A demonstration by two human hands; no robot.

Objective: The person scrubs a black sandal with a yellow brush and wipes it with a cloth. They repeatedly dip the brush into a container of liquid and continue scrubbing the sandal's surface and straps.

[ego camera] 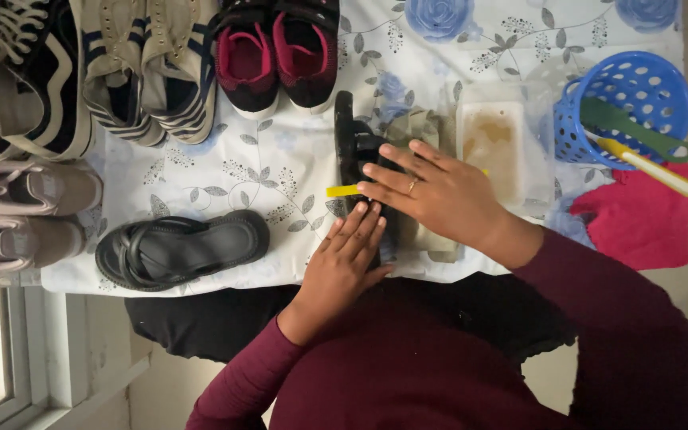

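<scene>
Sandal under both hands' fingers.

black sandal stands on its side on the floral cloth, half covered, a yellow brush handle poking out beside it

This looks like a room in a home. A table has a white cloth with blue flowers on it. Many shoes sit in a row at the far left, like striped sneakers and pink and black shoes. A black sandal lies near. A blue plastic basket sits at the right. A window frame shows low on the left.
</scene>
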